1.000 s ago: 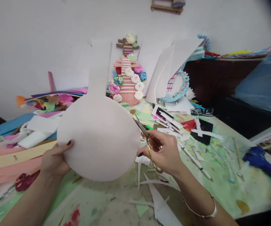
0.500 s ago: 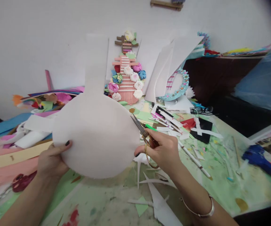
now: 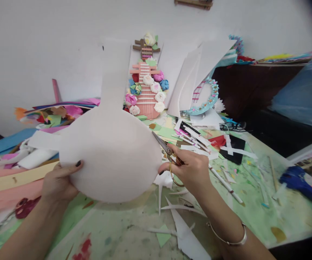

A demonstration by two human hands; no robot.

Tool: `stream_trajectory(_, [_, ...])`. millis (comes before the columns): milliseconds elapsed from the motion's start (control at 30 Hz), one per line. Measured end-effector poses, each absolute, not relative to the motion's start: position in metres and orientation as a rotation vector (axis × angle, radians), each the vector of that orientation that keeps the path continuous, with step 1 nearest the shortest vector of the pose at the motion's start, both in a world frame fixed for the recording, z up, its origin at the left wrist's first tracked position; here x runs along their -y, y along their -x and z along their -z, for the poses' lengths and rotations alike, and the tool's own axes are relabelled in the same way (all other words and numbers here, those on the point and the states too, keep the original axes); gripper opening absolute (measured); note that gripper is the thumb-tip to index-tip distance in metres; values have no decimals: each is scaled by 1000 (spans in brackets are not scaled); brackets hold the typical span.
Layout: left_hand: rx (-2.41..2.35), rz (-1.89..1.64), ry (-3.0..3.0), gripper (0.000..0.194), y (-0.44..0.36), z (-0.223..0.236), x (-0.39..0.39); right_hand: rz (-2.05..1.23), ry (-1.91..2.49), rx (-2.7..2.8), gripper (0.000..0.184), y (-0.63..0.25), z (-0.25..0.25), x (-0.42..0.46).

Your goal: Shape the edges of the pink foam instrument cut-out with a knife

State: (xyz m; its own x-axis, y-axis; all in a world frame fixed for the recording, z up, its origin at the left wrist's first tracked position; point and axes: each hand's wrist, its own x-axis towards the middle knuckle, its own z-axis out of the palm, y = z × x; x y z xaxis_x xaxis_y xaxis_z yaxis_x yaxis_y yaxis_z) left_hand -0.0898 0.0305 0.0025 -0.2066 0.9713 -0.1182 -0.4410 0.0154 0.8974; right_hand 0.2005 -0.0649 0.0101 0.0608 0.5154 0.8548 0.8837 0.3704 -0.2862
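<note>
Left hand (image 3: 61, 182): thumb over white cutout's (image 3: 111, 155) left edge, gripping it. Right hand (image 3: 190, 168): fingers through scissors (image 3: 167, 148), right of cutout. Flowered pink instrument model (image 3: 147, 97): behind cutout.

The board (image 3: 109, 155) is showing plain white, the scissors (image 3: 172, 155) are pairing grey blades with gold handles, and red blotches (image 3: 84, 249) are marking the pale green table (image 3: 115, 238).

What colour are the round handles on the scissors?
The scissors' handles are gold, showing best in the head view.
</note>
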Motion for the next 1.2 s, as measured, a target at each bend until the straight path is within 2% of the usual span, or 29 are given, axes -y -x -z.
stream_trajectory(233, [-1062, -1498, -704, 43, 91, -5, -30, 237, 1334, 1651, 67, -200, -13, 68])
stream_trajectory(467, [-1056, -1483, -735, 42, 85, 0, -29, 293, 1373, 1635, 76, -194, -9, 67])
stream_trajectory(900, [-1110, -1452, -685, 50, 87, -5, -28, 338, 1344, 1659, 73, -197, -9, 66])
stream_trajectory(1200, [-1078, -1424, -690, 56, 87, -2, -30, 379, 1309, 1659, 56, -201, -6, 64])
